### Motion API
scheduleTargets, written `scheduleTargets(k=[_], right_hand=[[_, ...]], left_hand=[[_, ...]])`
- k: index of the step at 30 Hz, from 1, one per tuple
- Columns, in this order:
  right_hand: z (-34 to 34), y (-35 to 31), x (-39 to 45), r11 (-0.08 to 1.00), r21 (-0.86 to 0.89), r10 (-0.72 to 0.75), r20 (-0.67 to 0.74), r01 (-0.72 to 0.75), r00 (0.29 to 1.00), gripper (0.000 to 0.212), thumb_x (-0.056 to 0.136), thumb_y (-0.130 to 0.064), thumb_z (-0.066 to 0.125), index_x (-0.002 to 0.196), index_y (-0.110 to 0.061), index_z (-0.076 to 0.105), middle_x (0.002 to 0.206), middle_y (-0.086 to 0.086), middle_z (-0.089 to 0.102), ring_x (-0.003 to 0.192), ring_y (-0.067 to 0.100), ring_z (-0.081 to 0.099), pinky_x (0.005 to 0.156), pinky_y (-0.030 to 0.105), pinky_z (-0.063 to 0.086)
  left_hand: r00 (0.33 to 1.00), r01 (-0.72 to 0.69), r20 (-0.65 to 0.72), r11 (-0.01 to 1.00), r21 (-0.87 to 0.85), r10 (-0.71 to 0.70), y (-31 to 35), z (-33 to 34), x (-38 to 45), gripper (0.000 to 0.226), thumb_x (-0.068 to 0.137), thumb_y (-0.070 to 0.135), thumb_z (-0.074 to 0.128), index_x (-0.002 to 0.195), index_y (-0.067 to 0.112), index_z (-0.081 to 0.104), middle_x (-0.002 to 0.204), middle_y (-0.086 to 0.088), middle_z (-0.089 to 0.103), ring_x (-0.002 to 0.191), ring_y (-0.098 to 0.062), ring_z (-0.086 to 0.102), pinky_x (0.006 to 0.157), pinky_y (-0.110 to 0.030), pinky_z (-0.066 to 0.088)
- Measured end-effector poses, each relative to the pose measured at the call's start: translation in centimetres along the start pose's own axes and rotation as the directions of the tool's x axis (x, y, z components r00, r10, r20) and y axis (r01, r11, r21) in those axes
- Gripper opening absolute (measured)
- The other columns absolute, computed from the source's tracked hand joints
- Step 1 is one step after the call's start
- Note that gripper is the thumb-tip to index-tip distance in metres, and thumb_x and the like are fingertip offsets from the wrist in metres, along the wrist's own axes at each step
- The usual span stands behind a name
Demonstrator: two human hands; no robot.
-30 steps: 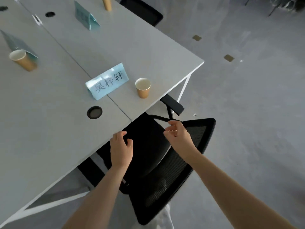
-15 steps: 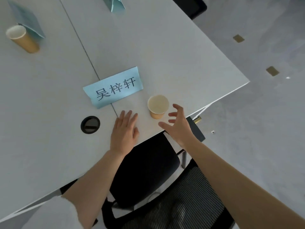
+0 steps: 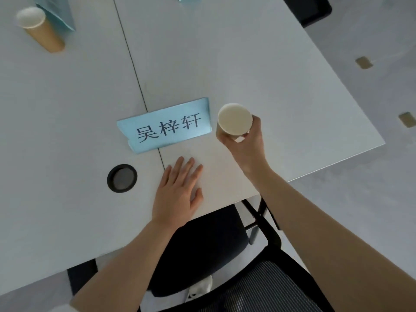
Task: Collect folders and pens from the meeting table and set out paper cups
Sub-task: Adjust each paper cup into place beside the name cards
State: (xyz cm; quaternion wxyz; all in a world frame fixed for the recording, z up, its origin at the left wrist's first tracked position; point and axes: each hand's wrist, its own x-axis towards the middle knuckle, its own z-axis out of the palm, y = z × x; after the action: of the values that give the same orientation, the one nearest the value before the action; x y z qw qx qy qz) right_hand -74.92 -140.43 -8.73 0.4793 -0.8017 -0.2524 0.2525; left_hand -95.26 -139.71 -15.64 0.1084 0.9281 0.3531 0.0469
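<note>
A paper cup (image 3: 234, 119) is held in the grip of the right hand (image 3: 246, 140), fingers curled round its wall, just right of a blue name card (image 3: 166, 127) on the white worktop (image 3: 258, 64); whether its base touches the surface cannot be told. The left hand (image 3: 177, 194) is laid flat, fingers straight, holding nothing, near a round cable port (image 3: 122, 177). A second paper cup (image 3: 40, 29) stands at the far left. A black chair (image 3: 202, 251) is tucked below the edge.
</note>
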Motion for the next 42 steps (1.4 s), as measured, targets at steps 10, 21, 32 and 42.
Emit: scheduleTargets(k=[10,21,32,42], right_hand=[[2.4,0.4,5.0,0.991,-0.13,-0.03,0.079,0.04,0.996,0.079,0.071,-0.025,0.08,0.133,-0.011,0.033,0.128,0.006,0.049,0.113,0.022,0.051,0.088,0.03,0.041],[-4.9,5.1,-6.0,0.941,-0.338,0.059,0.218,0.019,0.974,0.063,0.086,-0.008,0.061,0.141,-0.013,0.03,0.136,0.004,0.045,0.126,0.019,0.046,0.108,0.035,0.037],[-19.2,6.6,-17.3,0.964,-0.263,0.101,0.257,-0.03,0.961,0.041,0.093,-0.025,0.055,0.132,-0.022,0.044,0.121,-0.008,0.056,0.112,0.007,0.05,0.102,0.027,0.04],[-43.8,11.6,-20.3,0.962,-0.259,0.116,0.106,-0.085,0.988,0.028,0.092,-0.013,0.055,0.119,-0.019,0.054,0.108,-0.004,0.064,0.104,0.013,0.059,0.097,0.032,0.046]], left_hand=[[1.0,0.0,-0.028,1.0,-0.006,0.0,-0.1,0.0,0.0,0.058,0.09,0.036,0.049,0.146,0.02,0.044,0.155,-0.003,0.037,0.147,-0.026,0.024,0.118,-0.048,0.021],[1.0,0.028,0.012,1.0,-0.01,-0.028,0.2,-0.4,-0.2,0.057,0.091,0.037,0.041,0.145,0.02,0.044,0.154,-0.005,0.039,0.146,-0.029,0.027,0.118,-0.048,0.021],[0.922,0.386,0.145,0.881,-0.275,-0.359,15.1,-3.3,-2.5,0.038,0.09,0.014,0.051,0.127,0.01,0.056,0.125,-0.009,0.06,0.121,-0.028,0.047,0.095,-0.039,0.043],[0.953,0.215,-0.055,0.791,-0.573,-0.299,40.0,-6.4,-3.5,0.025,0.087,0.005,0.061,0.111,0.01,0.063,0.095,0.004,0.065,0.097,-0.024,0.062,0.087,-0.037,0.048]])
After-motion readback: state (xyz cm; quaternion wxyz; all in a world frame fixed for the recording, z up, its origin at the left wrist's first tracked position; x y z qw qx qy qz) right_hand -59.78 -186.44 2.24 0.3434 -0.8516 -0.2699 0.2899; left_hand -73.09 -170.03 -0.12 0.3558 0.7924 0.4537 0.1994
